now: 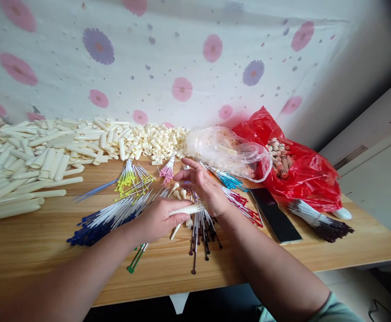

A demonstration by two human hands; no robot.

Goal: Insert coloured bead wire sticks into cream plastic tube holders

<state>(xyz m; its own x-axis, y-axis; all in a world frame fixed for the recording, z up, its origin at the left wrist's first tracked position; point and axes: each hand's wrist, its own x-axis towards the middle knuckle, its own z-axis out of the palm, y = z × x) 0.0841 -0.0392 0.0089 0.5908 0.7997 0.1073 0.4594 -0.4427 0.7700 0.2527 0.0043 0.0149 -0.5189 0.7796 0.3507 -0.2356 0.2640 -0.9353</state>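
Note:
My left hand [160, 218] is closed round a cream plastic handle [186, 209] that lies sideways, its tip pointing right. My right hand [204, 184] hovers just beyond it over the middle of the wooden table [41, 255], its fingers loosely curled and stretched to the left. I cannot make out anything in them. Under both hands lie thin sticks with black ends [202, 232] and a few small cream pieces [177, 193]. Blue-tipped sticks [104, 219] fan out to the left.
A heap of cream handles [31, 156] and small ribbed cream pieces [158, 141] lines the back left. A clear bag [227, 152] and a red bag [302, 170] sit back right. A black phone [274, 214] and a dark-tipped bundle [319, 221] lie right. Flowered cloth [182, 58] hangs behind.

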